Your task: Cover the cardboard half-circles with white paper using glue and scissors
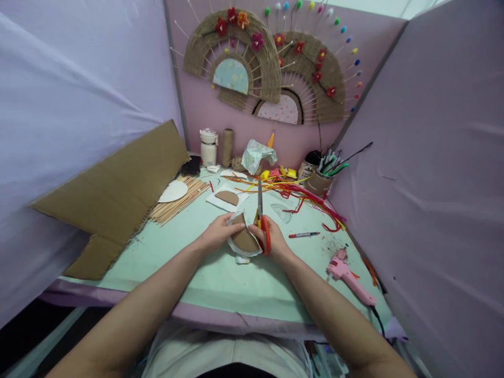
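My left hand [220, 231] grips the left edge of a half-round piece of brown cardboard [244, 239], which has a pale paper or fabric border around it. With its handles in my right hand [275, 239], a pair of red-and-yellow scissors [260, 202] points away from me. The right thumb and fingers also lie against the cardboard's right edge. Whether the blades are fully closed is hard to make out. A small pale scrap [242, 260] lies just below the cardboard. Beyond my hands, another cardboard half-round [227, 198] rests on a white sheet.
A pink hot glue gun [350, 275] with a cord and a red pen [304, 235] lie to the right. Red and yellow craft stems [299, 191] spread across the back. At left, a large cardboard sheet [118, 194] leans near thin wooden sticks [179, 202]. Decorated fans [271, 68] hang ahead.
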The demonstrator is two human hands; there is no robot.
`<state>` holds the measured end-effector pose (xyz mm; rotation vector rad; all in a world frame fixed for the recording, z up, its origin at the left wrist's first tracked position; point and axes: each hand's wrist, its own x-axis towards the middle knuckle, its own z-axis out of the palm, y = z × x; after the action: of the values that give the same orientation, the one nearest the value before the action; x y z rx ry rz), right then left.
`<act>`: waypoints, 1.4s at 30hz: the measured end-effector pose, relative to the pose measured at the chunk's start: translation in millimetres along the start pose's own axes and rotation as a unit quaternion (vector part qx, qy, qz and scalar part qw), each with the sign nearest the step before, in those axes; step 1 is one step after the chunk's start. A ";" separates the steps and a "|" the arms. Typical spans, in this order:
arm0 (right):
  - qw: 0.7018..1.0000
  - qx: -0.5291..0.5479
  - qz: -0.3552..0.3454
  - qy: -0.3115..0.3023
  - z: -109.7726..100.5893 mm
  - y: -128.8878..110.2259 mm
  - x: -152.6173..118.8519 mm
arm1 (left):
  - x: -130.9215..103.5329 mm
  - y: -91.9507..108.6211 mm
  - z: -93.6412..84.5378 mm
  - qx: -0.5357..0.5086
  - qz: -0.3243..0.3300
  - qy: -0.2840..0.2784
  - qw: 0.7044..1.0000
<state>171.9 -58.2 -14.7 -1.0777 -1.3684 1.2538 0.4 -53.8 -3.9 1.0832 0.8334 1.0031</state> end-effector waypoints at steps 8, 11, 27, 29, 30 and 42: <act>1.000 -0.008 -0.019 0.009 4.1 -4.7 -1.6 | -0.8 0.8 3.5 -0.012 0.011 0.022 1.000; 1.000 -0.010 -0.016 0.018 1.3 -5.3 0.0 | 0.6 3.3 1.8 -0.017 0.012 0.049 0.999; 0.998 0.029 -0.002 0.052 -0.5 -14.9 -2.2 | -5.5 9.2 -1.5 -0.132 -0.065 0.023 0.989; 0.999 0.021 0.009 0.036 -1.2 -16.3 -2.4 | -4.9 10.0 -0.8 -0.140 -0.047 0.043 0.988; 0.999 0.018 0.013 0.028 -1.4 -16.7 -2.4 | -4.4 11.0 -0.7 -0.146 -0.034 0.059 0.987; 0.997 0.061 0.049 -0.013 8.7 -13.5 -8.0 | 0.2 22.3 -5.8 -0.216 0.034 0.137 0.966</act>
<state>164.5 -68.6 -2.0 -1.0573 -1.2541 1.4093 -10.1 -48.6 15.9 0.6101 0.7514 1.3393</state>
